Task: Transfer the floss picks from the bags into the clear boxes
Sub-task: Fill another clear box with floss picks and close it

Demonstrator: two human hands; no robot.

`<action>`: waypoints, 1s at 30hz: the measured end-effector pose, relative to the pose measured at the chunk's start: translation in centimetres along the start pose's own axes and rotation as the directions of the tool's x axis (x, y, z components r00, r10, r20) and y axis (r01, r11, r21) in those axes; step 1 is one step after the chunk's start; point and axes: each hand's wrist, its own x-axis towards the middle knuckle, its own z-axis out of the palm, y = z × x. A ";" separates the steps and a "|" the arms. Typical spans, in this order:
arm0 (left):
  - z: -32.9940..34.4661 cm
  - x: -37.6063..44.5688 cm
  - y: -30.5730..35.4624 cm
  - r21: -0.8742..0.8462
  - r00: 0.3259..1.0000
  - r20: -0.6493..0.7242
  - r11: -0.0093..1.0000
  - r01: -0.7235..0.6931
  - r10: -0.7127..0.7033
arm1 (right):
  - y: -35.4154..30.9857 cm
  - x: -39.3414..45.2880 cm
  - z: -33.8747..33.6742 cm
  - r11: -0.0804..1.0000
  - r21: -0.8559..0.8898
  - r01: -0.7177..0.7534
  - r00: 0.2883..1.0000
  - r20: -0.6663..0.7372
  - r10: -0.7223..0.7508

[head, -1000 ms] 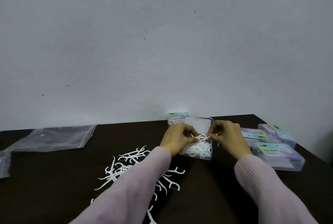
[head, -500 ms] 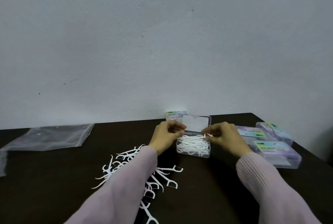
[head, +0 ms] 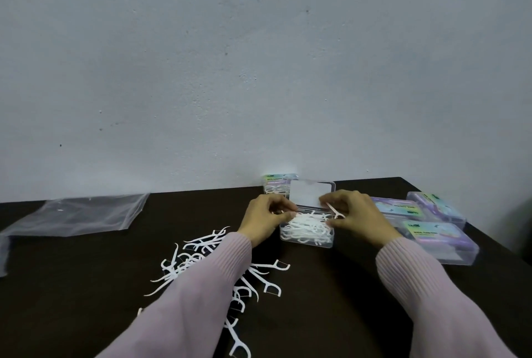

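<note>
The right hand (head: pixel 359 215) pinches one floss pick (head: pixel 335 210) over the open clear box (head: pixel 307 232) heaped with picks, the left hand (head: pixel 266 218) curled at its other side pinching another, loose floss picks (head: pixel 259 274) strewn nearer on the dark surface (head: pixel 72 285).

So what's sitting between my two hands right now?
In the head view, the open clear box of floss picks lies between the left hand and right hand.
</note>
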 end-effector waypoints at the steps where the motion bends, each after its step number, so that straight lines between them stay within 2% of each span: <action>1: 0.1 0.0 0.0 0.005 1.000 -0.006 1.000 0.000 0.000 | 0.1 0.0 0.0 1.000 -0.019 0.009 1.000 -0.013 -0.009; 10: 0.0 0.1 0.1 0.017 0.998 -0.067 1.000 -0.003 0.005 | -0.8 -0.3 0.2 0.993 0.099 0.070 0.986 -0.159 -0.054; 13: -0.4 0.2 0.0 0.008 0.997 -0.079 1.000 0.015 -0.014 | -1.1 -0.3 0.5 0.993 0.085 0.081 0.975 -0.212 -0.062; 18: -0.5 0.2 -0.2 -0.029 0.997 -0.075 0.999 0.034 -0.036 | -0.8 -0.1 1.1 0.997 0.008 0.078 0.991 -0.108 -0.076; 20: -0.5 0.1 -0.3 -0.035 0.997 -0.065 0.999 0.033 -0.035 | -0.3 -0.3 1.0 0.997 -0.037 0.068 0.985 -0.155 -0.073; 23: -0.4 0.1 -0.1 -0.045 0.997 -0.072 0.998 0.037 -0.040 | 0.3 -0.6 0.4 0.999 -0.044 0.006 0.962 -0.272 -0.017; 27: -0.5 0.2 0.2 -0.108 0.991 -0.128 0.994 0.025 -0.038 | 0.9 -0.7 0.3 0.990 0.098 -0.106 0.979 -0.167 0.121; 30: -0.2 0.0 0.5 -0.122 0.990 -0.140 0.992 0.015 -0.032 | 0.8 -0.6 0.3 0.983 0.142 -0.113 0.978 -0.161 0.136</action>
